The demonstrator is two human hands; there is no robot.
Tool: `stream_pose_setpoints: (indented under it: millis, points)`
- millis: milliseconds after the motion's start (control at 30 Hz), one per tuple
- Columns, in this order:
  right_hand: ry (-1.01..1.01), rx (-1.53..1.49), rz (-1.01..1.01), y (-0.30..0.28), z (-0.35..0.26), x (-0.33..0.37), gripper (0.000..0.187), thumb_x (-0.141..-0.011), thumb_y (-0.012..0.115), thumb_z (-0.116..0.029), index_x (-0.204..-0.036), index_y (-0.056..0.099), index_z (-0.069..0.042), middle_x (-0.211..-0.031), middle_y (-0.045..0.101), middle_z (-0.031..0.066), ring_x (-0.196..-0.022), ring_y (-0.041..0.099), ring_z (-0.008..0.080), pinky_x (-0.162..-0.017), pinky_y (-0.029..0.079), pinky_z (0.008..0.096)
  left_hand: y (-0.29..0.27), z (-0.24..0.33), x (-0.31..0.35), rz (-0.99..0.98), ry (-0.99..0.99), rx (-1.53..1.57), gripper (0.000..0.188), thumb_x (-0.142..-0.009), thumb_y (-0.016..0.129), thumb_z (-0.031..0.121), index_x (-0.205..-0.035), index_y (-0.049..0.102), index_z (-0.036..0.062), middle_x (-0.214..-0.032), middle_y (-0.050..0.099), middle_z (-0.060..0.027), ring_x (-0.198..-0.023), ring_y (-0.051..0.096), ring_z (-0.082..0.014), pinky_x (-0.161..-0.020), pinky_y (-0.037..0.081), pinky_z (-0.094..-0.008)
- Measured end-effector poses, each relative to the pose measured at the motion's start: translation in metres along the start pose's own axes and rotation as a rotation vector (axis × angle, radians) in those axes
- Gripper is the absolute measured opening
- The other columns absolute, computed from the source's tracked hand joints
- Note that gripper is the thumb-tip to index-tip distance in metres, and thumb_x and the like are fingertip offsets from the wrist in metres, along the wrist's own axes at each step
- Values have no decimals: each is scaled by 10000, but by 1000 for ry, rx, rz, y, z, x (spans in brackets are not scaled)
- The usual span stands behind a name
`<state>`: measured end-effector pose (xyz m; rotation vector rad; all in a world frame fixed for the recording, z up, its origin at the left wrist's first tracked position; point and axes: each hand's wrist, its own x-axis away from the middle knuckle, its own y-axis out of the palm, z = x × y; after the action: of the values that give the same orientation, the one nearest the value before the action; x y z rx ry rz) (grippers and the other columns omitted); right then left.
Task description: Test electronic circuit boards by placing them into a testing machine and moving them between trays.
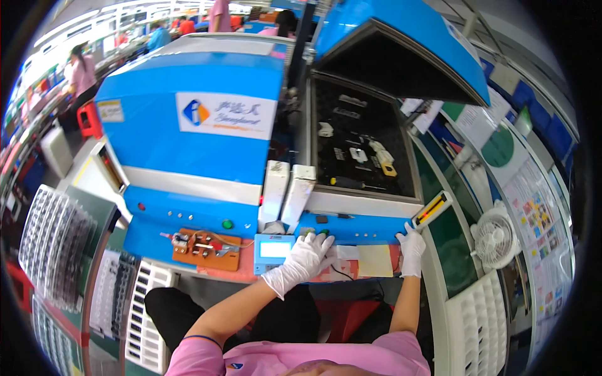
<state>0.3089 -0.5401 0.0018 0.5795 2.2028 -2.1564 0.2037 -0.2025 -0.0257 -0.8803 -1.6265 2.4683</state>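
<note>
Left hand: The gloved left hand reaches to the green button, fingers loosely bent and unclenched, no object seen in its grasp. Whether it presses, I cannot tell.
Right hand: The gloved right hand is spread at the right end of the blue front panel, gripping nothing that I can see; what lies under its fingertips is hidden.
Open box: The blue box stands before the person, right of the closed box, its lid raised.
Contents: White parts and a yellow-handled screwdriver lie on the black lining.
Table: The little display and yellow paper sit along the front edge of the table.
Step in hand: Judged to be work at the open box's front controls, both hands outside the box.
Next move: In my judgement, it calls for a deliberate fingertip on the button and both hands clear of the lid's edge.
</note>
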Motion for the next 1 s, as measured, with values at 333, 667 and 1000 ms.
stream_pose_setpoints:
  millis: [333, 667, 1000]
  points:
    - [-483, -1764, -376, -43, -238, 172, 415, -899, 581, -226, -1239, 561, 11, -911, 607, 18, -726, 531, 104, -660, 442, 218, -64, -30, 55, 232, -408, 1128, 376, -876, 610, 147, -1223, 526, 26, -1055, 628, -91, -954, 606, -184, -838, 491, -300]
    - [-661, -1590, -761, -19, -331, 197, 342, -906, 577, -195, -1177, 602, 13, -1026, 655, 100, -854, 610, 136, -707, 474, 239, -254, -134, 234, 893, -686, 340, 91, -778, 714, 49, -863, 683, 41, -861, 614, -20, -791, 596, -93, -698, 492, -229]
    - [-541, -1485, -756, -10, -338, 196, 274, -915, 583, -123, -1152, 617, 10, -950, 658, 55, -777, 577, 85, -685, 478, 185, -455, -208, 437, 1029, -1158, -109, 230, -830, 690, 161, -1002, 673, 9, -841, 660, -20, -778, 590, -85, -710, 463, -222]
